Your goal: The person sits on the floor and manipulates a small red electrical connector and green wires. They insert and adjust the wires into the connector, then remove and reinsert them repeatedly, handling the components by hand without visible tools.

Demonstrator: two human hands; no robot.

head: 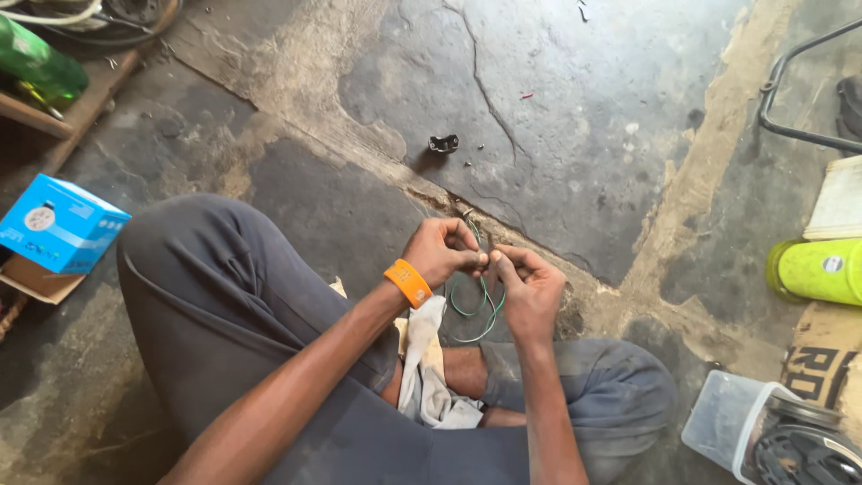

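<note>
A person is sitting cross-legged on a cracked concrete floor (557, 135), and both hands are meeting just above the lap, near the middle of the scene. The left hand (442, 251), wearing an orange wristband (408, 283), is pinching its thumb and forefinger closed on the upper end of a thin green wire (483, 305). The right hand (528, 289) is doing the same from the other side, its grip closed tight on the wire right beside the left fingertips, so the two pinches are almost touching. Whether a second wire is being held there is too small to tell.

Below the hands the green wire is hanging in loose loops, dangling between the wrists and over the floor just in front of the knees. A white cloth (426, 377) is lying in the lap, under the left forearm.

Farther off on the floor, beyond the hands, a small dark metal clip (444, 143) is lying by itself. At the left, a blue box (59, 224) is resting on cardboard, and a green bottle (40, 65) is lying at the far left corner. At the right, a lime-green container (815, 270) is lying on its side, and a clear plastic tub (723, 420) is sitting at the near right.
</note>
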